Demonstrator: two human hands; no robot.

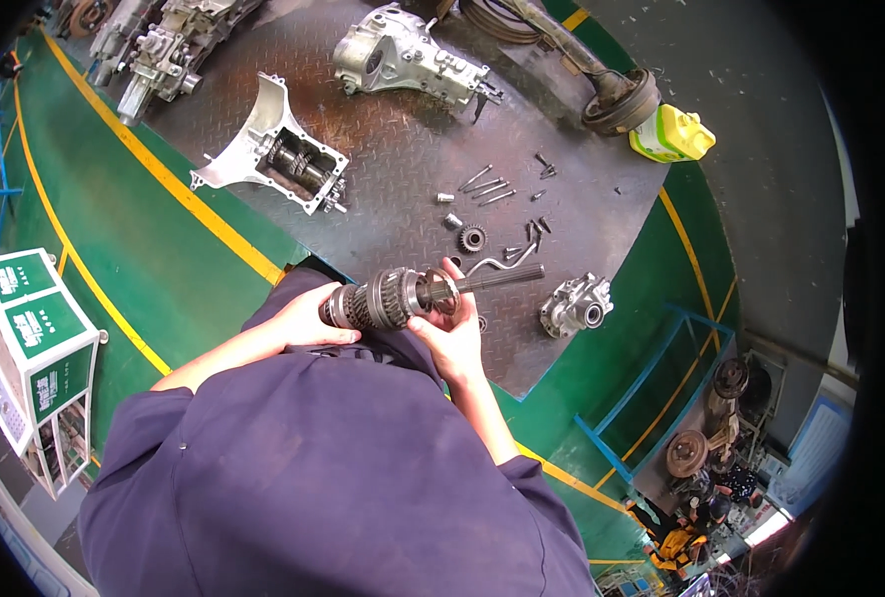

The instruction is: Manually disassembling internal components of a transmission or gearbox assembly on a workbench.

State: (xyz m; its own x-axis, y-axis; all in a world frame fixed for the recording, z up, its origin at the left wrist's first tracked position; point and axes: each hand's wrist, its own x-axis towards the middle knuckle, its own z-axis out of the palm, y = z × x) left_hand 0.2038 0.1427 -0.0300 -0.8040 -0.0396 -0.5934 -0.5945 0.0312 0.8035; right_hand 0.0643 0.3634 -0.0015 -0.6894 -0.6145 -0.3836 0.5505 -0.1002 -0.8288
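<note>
A transmission gear shaft, with several gears at its left end and a long splined bar to the right, lies across in front of my body. My left hand is wrapped round the geared left end. With fingers and thumb, my right hand grips a thin metal ring that circles the shaft beside the gears. Just beyond the shaft, a loose gear and a bent metal rod rest on the metal table.
Several bolts lie scattered on the table. An open housing with gears stands left, a larger gearbox casing at the back, a small casing at right. A yellow-green jug sits by the far right corner near an axle.
</note>
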